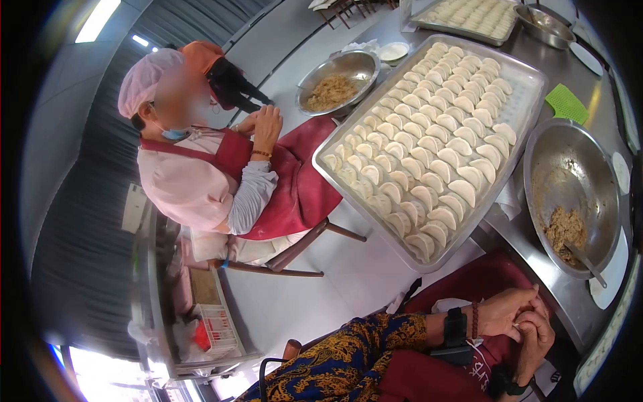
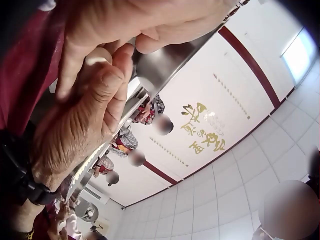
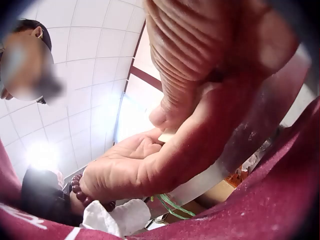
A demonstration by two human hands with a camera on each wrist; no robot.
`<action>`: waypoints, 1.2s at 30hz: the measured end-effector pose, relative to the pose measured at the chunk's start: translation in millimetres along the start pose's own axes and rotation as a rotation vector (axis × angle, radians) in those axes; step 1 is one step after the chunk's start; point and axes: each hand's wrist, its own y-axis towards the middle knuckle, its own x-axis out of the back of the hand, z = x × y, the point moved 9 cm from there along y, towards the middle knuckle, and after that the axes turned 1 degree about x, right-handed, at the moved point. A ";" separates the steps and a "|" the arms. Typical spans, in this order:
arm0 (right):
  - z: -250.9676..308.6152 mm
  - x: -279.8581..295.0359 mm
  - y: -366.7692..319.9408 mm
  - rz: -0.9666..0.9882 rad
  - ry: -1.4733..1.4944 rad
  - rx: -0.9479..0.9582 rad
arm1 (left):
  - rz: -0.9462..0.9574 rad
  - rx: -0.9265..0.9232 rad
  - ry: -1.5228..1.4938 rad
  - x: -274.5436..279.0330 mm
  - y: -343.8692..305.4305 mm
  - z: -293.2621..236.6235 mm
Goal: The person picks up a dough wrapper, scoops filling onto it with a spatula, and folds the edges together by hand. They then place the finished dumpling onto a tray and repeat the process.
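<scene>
At the lower right of the head view, my left hand (image 1: 499,313), with dark beads at the wrist, meets my right hand (image 1: 534,338). A pale piece of dough (image 2: 98,56) shows between the fingers in the left wrist view, where my left hand (image 2: 142,20) lies above my right hand (image 2: 75,120). Only a sliver of the dough (image 3: 166,136) is visible in the right wrist view, pinched between my right hand (image 3: 200,75) and my left hand (image 3: 125,167). The fingers of both hands curl around it; most of it is hidden.
A large tray (image 1: 321,159) holds rows of dumplings (image 1: 445,120). Right of it stand a steel bowl (image 1: 539,167) with filling (image 1: 566,228) and a spoon, and a green scraper (image 1: 567,104). A seated person (image 1: 194,161) is at left beside another bowl (image 1: 358,67).
</scene>
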 end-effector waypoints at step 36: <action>28.4 43.2 -28.0 -0.543 0.212 0.160 | -0.085 -0.073 -0.239 -40.5 -0.9 -14.2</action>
